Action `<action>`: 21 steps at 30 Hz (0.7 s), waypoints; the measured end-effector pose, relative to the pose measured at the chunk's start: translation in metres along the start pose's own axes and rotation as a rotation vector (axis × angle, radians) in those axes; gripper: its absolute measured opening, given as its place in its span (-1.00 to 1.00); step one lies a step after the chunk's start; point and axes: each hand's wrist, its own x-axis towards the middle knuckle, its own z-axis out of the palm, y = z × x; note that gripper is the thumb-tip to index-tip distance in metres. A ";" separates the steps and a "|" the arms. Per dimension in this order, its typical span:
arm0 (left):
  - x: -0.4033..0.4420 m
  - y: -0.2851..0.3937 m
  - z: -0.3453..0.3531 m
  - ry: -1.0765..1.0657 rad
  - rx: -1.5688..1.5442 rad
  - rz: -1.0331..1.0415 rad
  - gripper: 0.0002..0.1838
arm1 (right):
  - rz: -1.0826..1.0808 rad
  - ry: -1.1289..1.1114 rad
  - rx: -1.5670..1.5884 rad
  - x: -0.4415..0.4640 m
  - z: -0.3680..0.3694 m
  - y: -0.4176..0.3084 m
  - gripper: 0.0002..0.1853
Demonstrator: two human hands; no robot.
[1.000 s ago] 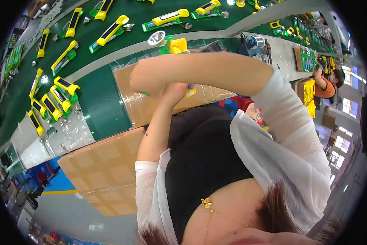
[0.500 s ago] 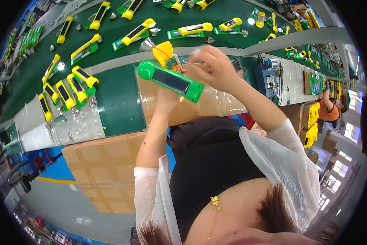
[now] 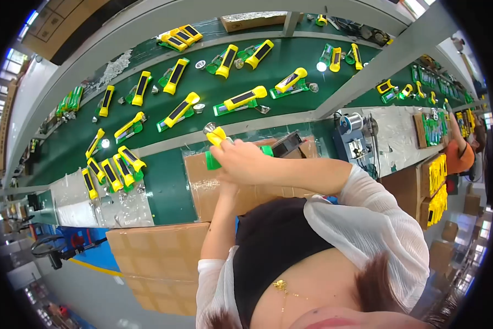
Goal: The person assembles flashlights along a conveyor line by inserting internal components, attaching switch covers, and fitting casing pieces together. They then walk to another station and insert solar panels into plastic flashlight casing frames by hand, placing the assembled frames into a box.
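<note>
Right grip (image 3: 243,163) over green casing (image 3: 212,160), long axis roughly crosswise

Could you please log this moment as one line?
Right hand: over green-and-yellow assembly | Left hand: mostly hidden behind right | Cardboard: below both

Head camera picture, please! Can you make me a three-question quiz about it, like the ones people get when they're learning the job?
1. Fill in the blank: the person's ___ hand partly hides the green piece.
2. True or false: the silver spool is to the right of the green piece.
3. What colour is the far co-worker's top? A) blue B) orange C) white

Key: 1. right; 2. true; 3. B
</note>
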 end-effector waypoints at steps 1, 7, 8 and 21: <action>0.003 -0.002 0.013 0.048 -0.388 -0.170 -0.64 | -0.021 0.068 0.006 -0.001 0.015 0.015 -0.43; 0.002 0.006 0.026 0.092 -0.908 -0.383 -0.66 | -0.097 0.166 0.379 -0.005 0.038 0.083 -0.45; -0.002 0.002 0.023 0.060 -0.887 -0.380 -0.66 | -0.060 0.100 0.415 -0.004 0.035 0.084 -0.48; 0.067 -0.060 -0.036 0.579 -1.007 -0.345 -0.70 | -0.150 0.276 -0.202 0.128 0.068 0.035 -0.50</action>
